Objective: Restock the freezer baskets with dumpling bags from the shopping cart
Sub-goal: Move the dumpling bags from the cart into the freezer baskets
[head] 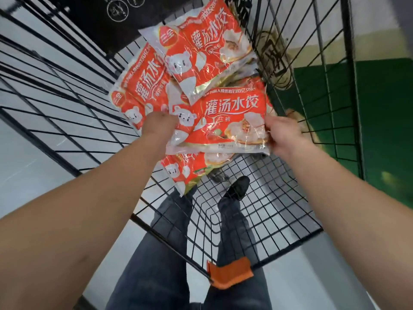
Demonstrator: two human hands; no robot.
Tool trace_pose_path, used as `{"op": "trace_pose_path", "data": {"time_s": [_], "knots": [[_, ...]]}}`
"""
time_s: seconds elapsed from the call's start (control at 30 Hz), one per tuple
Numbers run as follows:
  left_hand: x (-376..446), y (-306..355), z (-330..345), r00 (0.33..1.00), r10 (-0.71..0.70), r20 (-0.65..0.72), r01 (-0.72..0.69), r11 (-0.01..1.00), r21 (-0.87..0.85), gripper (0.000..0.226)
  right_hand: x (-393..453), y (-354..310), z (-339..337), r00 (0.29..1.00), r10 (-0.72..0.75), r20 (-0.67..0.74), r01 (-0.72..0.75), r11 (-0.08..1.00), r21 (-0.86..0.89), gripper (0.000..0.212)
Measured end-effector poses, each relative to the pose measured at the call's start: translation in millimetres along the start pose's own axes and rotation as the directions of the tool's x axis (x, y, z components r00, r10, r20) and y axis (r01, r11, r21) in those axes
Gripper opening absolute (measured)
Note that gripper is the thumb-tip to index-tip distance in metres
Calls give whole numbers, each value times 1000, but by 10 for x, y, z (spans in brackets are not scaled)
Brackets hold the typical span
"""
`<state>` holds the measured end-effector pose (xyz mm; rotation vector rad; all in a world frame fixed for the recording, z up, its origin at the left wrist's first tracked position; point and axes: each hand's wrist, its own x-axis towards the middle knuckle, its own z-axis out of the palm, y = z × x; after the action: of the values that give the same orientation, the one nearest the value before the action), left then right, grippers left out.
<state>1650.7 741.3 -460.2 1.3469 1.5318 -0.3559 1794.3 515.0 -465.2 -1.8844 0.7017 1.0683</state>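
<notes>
The head view looks down into a black wire shopping cart [257, 211], where several red-and-white dumpling bags lie in a loose pile at the far end of the basket. The person reaches in with both bare arms.

The left hand [159, 124] is curled over the left edge of the nearest upper dumpling bag [225, 124], its knuckles facing the camera; the fingertips are hidden under the plastic, so the grip reads as a hold on that edge. The right hand [282, 133] holds the same bag at its right edge, fingers wrapped round the side and slightly blurred. The bag is held flat between the two hands, print facing up, above the cart's wire floor.

Beneath it, a lower bag [178, 173] sticks out toward the person. A left bag [143, 90] lies tilted against the pile, and a top bag [201, 52] rests on the heap farther back.

Through the mesh show the person's dark jeans [165, 253] and a black shoe [237, 189]. An orange clip [230, 272] sits on the cart's near rim. A green floor strip [380, 130] runs on the right.
</notes>
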Motion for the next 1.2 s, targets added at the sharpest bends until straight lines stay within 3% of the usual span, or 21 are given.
{"op": "trace_pose_path", "data": {"time_s": [0.1,0.23,0.4,0.6,0.73,0.83,0.97,1.2], "knots": [[-99,-84,-27,999,41,12,-40,999,-30,26,-158,174,-29,960,-226,-168,168,939,-299,31],[-424,-107,-91,992,124,0,-124,992,-14,13,-491,300,-180,927,-321,-194,228,894,-387,29],[-942,-107,-244,986,163,-17,-164,985,-47,35,-970,454,-500,903,-376,-210,306,903,-300,27],[-1793,39,-309,932,362,30,-354,924,-145,9,-1588,473,-1121,816,-514,-266,465,856,-227,24],[-2335,194,-183,903,429,21,-415,884,-217,13,-1915,551,-1598,771,-531,-352,514,845,-147,20],[-2667,270,-48,872,479,105,-444,861,-248,25,-2297,645,-1995,725,-522,-450,545,834,-90,20],[-3167,328,137,796,557,237,-493,823,-281,15,-2827,805,-2417,615,-545,-570,605,789,-101,22],[-3808,130,493,681,625,382,-541,781,-313,13,-3652,1401,-2870,512,-452,-730,635,772,-32,24]]}}
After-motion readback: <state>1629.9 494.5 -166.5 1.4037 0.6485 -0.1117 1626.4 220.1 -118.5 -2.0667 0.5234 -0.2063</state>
